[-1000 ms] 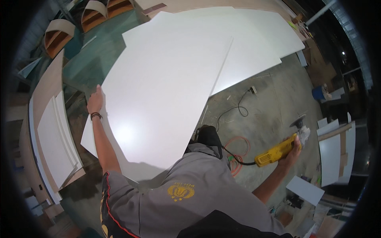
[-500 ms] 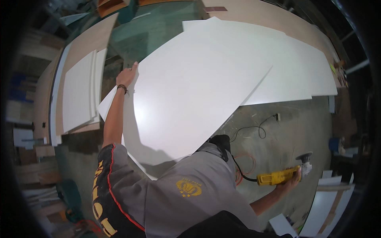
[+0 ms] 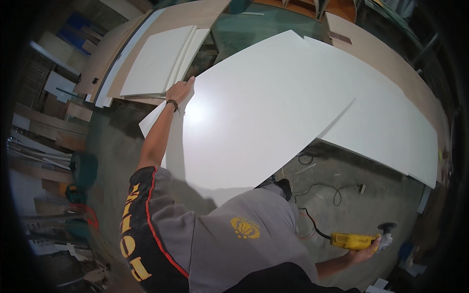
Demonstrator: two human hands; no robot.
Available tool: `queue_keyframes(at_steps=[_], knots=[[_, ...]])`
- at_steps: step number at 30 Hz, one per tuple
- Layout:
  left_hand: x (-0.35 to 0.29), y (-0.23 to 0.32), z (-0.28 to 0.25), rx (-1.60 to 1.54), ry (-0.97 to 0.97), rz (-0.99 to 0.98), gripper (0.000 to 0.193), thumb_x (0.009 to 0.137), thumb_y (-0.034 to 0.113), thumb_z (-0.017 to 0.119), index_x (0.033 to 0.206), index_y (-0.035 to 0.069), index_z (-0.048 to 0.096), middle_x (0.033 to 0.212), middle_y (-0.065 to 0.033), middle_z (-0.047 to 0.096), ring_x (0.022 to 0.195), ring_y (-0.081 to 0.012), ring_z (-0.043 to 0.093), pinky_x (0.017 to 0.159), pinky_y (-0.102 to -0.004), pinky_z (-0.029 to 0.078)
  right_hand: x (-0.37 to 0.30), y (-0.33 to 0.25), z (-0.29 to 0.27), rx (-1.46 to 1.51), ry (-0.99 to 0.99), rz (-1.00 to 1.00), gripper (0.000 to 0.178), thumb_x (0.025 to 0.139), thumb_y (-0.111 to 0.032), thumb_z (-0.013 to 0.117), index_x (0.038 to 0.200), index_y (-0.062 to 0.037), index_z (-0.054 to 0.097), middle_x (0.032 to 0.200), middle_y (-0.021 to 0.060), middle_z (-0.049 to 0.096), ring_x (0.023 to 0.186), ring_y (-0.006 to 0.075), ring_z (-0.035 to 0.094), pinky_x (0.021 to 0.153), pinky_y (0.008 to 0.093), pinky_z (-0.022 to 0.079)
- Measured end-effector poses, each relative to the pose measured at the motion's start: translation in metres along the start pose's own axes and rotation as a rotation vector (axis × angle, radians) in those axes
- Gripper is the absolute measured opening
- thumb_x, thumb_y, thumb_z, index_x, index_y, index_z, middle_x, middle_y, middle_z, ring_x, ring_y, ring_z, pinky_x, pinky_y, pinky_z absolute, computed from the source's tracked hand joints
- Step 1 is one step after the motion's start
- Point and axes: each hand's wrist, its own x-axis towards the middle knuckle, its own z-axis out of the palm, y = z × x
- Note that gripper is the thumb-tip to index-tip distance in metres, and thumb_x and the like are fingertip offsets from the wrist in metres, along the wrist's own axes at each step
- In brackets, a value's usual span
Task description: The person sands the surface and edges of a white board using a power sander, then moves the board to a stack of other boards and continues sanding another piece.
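Note:
My left hand (image 3: pixel 181 91) is closed on the far left edge of a large white panel (image 3: pixel 254 112), its thumb lying along the edge. The panel lies at a slant over another white board (image 3: pixel 386 117), and its near side reaches my shirt. Low on my right, away from the panels, my right hand (image 3: pixel 362 254) is wrapped round a yellow angle grinder (image 3: pixel 352 240). The grinder's dark round disc (image 3: pixel 387 226) points up and away from me, and its black cord runs back toward my legs. Part of my right palm is hidden behind the tool.
Smaller white panels (image 3: pixel 156 61) are stacked on a brown board at the far left. A black cable with a plug (image 3: pixel 337 195) lies on the grey floor (image 3: pixel 342 168) under the boards. A long brown board (image 3: pixel 371 49) borders the far right. Wood pieces stand along the left.
My view has turned left, so the stacked panels and both hands appear farther right. My left hand keeps its place on the panel edge, and my right hand still holds the grinder.

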Motion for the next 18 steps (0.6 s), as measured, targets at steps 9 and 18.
queue_keyframes(at_steps=[9, 18], knots=[[-0.027, -0.161, -0.004, -0.083, 0.099, -0.181, 0.082, 0.095, 0.076, 0.036, 0.123, 0.009, 0.074, 0.124, -0.0214, 0.071, 0.12, -0.0409, 0.065, 0.102, -0.0485, 0.049, -0.027, -0.005, 0.012, -0.043, 0.052, -0.148, 0.046, 0.089, -0.036, 0.081, 0.114, -0.0003, 0.066, 0.105, 0.0092, 0.061, 0.094, 0.0201, 0.06, 0.081, 0.0379, 0.053], [-0.017, -0.33, -0.044, -0.161, 0.177, -0.316, 0.077, 0.096, 0.073, 0.038, 0.123, 0.011, 0.074, 0.122, -0.0207, 0.072, 0.12, -0.0406, 0.065, 0.102, -0.0479, 0.049, -0.117, -0.006, 0.061, 0.111, 0.0, -0.229, 0.047, 0.092, -0.033, 0.08, 0.122, 0.0014, 0.067, 0.108, 0.0104, 0.063, 0.101, 0.0219, 0.062, 0.088, 0.0381, 0.054]])
